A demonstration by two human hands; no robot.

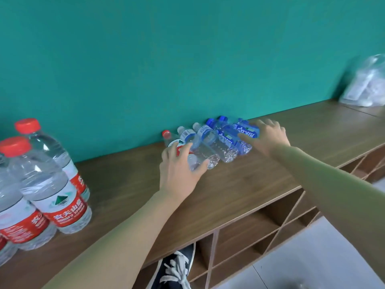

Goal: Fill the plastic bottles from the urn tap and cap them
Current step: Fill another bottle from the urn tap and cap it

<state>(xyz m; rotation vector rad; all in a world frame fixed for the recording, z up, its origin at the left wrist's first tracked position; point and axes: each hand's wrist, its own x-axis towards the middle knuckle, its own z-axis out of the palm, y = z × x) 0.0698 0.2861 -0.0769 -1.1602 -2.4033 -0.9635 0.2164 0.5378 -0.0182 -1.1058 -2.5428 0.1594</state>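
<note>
Several empty plastic bottles lie side by side on the wooden countertop against the teal wall. A red-capped, red-labelled bottle lies at the left end of the row. Clear bottles with white-blue labels fill the middle, and blue-labelled bottles sit at the right end. My left hand rests on the left end of the row, fingers spread over the red-labelled bottle. My right hand lies on the right end, fingers spread over a blue-labelled bottle. No urn or tap is in view.
Several upright full bottles with red caps and red labels stand at the counter's left. A clear plastic bag sits at the far right. Open cubbyholes run below the counter. My dark shoe shows on the grey floor.
</note>
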